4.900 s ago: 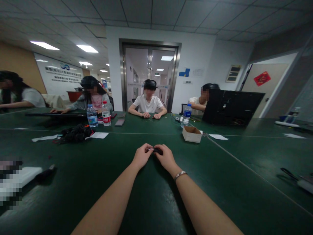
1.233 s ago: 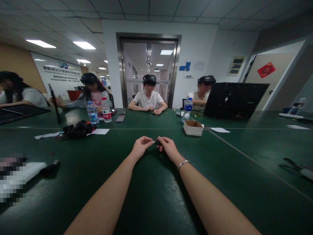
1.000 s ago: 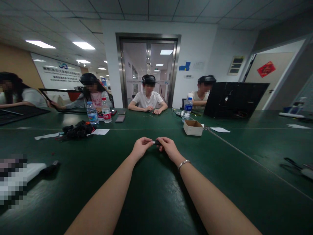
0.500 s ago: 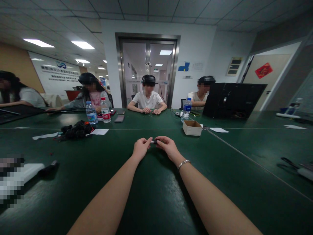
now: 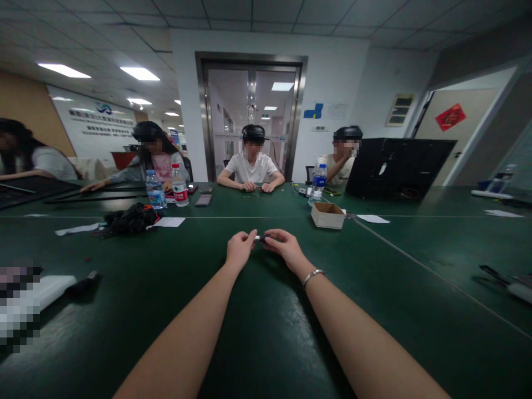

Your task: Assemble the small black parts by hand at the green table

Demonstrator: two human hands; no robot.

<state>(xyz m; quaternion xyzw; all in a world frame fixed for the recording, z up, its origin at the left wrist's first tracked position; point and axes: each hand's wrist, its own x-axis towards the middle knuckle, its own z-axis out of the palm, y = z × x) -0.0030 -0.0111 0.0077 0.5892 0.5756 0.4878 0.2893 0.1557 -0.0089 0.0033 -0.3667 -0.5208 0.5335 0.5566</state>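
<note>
The green surface point(image 5: 124, 288) is seemingly carrying both forearms, probably steadying them. Over its middle, the left hand point(image 5: 240, 250) and right hand point(image 5: 287, 249) are meeting, each grip pinching one end of a small dark piece point(image 5: 263, 238), so neither end is slipping.

On the green counter point(image 5: 415, 266), an open cardboard box point(image 5: 328, 215) sits right of centre, a black tangle of cables point(image 5: 128, 219) lies at left just beside a white paper sheet point(image 5: 168, 222), a blue-labelled water bottle point(image 5: 155, 189) stands behind them, and a person in a white shirt point(image 5: 251, 169) sits across before the glass door point(image 5: 233, 127).
</note>
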